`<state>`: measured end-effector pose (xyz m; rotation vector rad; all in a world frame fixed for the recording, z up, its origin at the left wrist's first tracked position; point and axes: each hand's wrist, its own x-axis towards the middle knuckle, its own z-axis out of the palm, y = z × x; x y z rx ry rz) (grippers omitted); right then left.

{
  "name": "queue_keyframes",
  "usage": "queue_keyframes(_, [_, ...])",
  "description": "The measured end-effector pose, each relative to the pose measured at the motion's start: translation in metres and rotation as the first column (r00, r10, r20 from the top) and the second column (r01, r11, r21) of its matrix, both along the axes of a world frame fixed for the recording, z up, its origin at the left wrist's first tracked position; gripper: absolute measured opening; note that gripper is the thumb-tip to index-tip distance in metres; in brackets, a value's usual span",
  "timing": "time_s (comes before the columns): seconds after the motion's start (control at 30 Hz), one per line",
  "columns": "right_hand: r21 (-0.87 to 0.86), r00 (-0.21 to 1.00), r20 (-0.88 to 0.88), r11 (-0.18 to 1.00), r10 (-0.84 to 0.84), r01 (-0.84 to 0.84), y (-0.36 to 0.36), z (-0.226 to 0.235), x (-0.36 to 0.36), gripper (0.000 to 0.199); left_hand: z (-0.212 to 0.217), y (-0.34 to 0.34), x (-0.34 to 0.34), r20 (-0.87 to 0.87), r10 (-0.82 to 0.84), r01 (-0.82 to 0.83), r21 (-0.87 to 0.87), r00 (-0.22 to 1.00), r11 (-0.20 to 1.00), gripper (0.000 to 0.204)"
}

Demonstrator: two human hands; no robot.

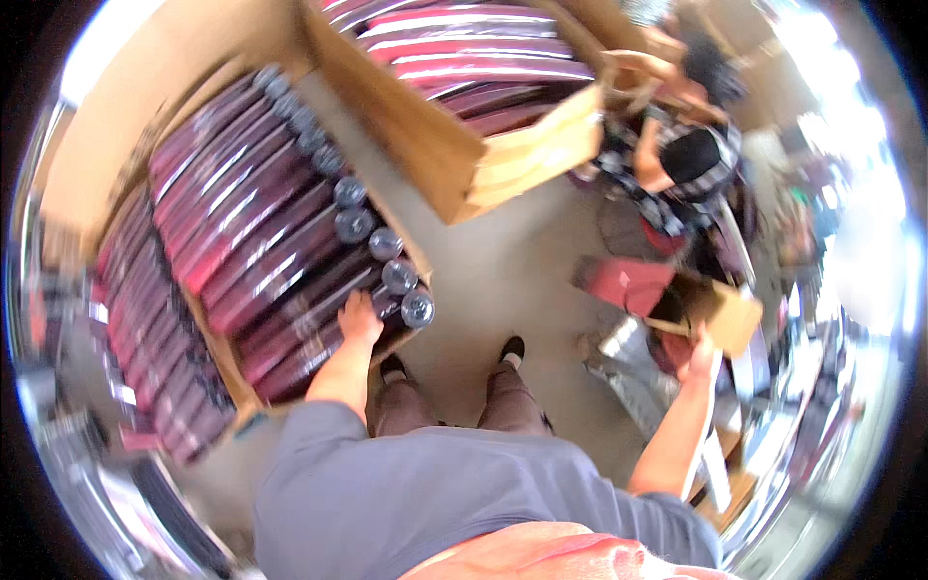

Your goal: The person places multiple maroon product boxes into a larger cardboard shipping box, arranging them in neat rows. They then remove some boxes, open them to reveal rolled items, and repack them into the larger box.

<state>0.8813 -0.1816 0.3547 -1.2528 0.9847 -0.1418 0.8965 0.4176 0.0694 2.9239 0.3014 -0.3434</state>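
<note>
My left hand (360, 317) lies on top of long, dark maroon tubes in clear shiny wrap (275, 280). Its fingers look spread and press on the wrap without closing around a tube. Clear round ends (418, 308) line the right side of this stack, which fills a large open cardboard box (246, 394). Out to the right, my right hand (698, 356) grips the near edge of a small open box (727, 314), brown inside with a red panel (633, 285). The inside of the small box is partly dark and blurred.
Another large cardboard box (464, 164) of similar wrapped tubes stands ahead. At the far right a person (677, 159) sits or crouches beside it. More wrapped tubes (159, 338) lie at the far left. Blurred flat pieces and cartons (739, 483) stand beside my right arm.
</note>
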Motion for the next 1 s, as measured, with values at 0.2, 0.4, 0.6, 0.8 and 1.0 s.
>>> queue_keyframes(0.2, [-0.009, 0.896, 0.438, 0.998, 0.065, -0.068, 0.159, 0.195, -0.021, 0.049, 0.113, 0.058, 0.018, 0.295, 0.019, 0.056, -0.242, 0.955, 0.969, 0.067])
queue_keyframes(0.4, [-0.108, 0.713, 0.608, 0.927, 0.348, -0.360, 0.279, 0.260, -0.010, 0.036, 0.260, 0.207, -0.018, 0.341, 0.520, 0.003, -0.839, 0.783, 0.545, 0.048])
queue_keyframes(0.6, [-0.249, 0.440, 0.385, 0.550, 0.811, -0.797, 0.415, 0.268, 0.014, 0.037, 0.448, 0.300, -0.111, 0.524, 0.832, 0.355, -0.824, 0.182, 0.442, 0.058])
queue_keyframes(0.8, [-0.087, 0.053, 0.357, 0.089, 0.933, -0.992, 0.499, 0.202, 0.052, 0.027, 0.653, 0.274, -0.192, 0.653, 0.730, 0.663, -0.457, -0.202, 0.592, 0.051])
queue_keyframes(1.0, [-0.005, 0.051, 0.432, 0.059, 0.901, -0.998, 0.545, 0.162, 0.074, 0.035, 0.737, 0.184, -0.197, 0.742, 0.586, 0.567, -0.342, -0.326, 0.749, 0.039])
